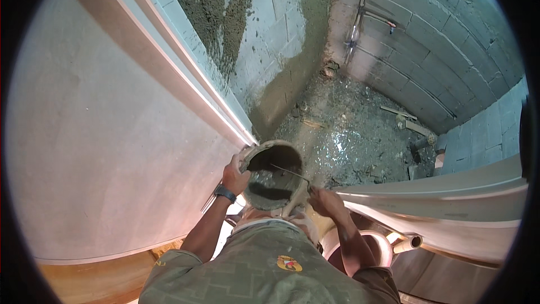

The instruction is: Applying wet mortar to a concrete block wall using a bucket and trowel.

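My left hand (235, 174) is closed on the left rim of a round bucket (298, 160), whose walls are caked with grey mortar. A watch sits on that wrist. Inside, wet grey mortar (270, 183) shows in the lower part. My right hand (328, 201), at the bucket's right side, is closed round the handle of a trowel (292, 173). The trowel's thin blade, seen nearly edge-on, reaches over the bucket's opening towards its middle. Its handle is mostly hidden by my fingers.
A block wall (275, 11) partly coated with rough mortar stands ahead left. Pipes (360, 17) run along the grey block wall (427, 50) at right. The wet floor (349, 129) holds rubble and wood scraps (416, 128). A pinkish bucket (385, 247) and a pipe end (415, 242) are at lower right.
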A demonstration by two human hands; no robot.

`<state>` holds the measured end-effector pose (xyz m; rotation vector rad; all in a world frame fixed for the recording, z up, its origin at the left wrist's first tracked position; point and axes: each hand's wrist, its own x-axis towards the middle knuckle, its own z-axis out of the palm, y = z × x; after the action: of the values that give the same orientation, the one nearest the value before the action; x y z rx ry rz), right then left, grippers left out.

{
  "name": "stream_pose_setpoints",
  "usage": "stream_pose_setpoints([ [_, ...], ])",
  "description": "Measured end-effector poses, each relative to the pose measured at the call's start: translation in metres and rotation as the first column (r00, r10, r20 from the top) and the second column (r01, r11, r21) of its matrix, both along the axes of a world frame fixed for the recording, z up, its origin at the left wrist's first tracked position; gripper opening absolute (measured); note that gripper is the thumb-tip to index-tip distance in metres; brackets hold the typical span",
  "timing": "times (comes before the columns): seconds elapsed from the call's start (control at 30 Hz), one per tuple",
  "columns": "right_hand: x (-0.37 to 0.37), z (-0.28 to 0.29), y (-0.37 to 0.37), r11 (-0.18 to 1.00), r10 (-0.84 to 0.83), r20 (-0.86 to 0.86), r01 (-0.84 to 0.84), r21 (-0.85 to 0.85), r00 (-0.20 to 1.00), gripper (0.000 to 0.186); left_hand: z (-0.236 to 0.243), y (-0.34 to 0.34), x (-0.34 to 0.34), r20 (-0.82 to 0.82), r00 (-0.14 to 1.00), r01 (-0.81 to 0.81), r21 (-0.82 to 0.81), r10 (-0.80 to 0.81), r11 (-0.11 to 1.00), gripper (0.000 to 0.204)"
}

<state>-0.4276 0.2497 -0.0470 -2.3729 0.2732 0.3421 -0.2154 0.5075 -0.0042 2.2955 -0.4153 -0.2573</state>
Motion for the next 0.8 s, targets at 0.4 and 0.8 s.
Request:
stream_pose_setpoints([
  [0.4,0.025,0.094,-0.028,0.568,-0.409,-0.035,0.284,0.773,0.912,0.023,-0.005,-0.014,0.008,-0.213,0.956,-0.276,-0.430,0.200,0.860,0.036],
  [0.8,0.330,0.138,0.040,0.182,-0.825,0.147,0.010,0.983,0.546,0.024,-0.050,0.074,0.001,-0.152,0.854,-0.511,-0.070,0.497,0.857,0.030],
])
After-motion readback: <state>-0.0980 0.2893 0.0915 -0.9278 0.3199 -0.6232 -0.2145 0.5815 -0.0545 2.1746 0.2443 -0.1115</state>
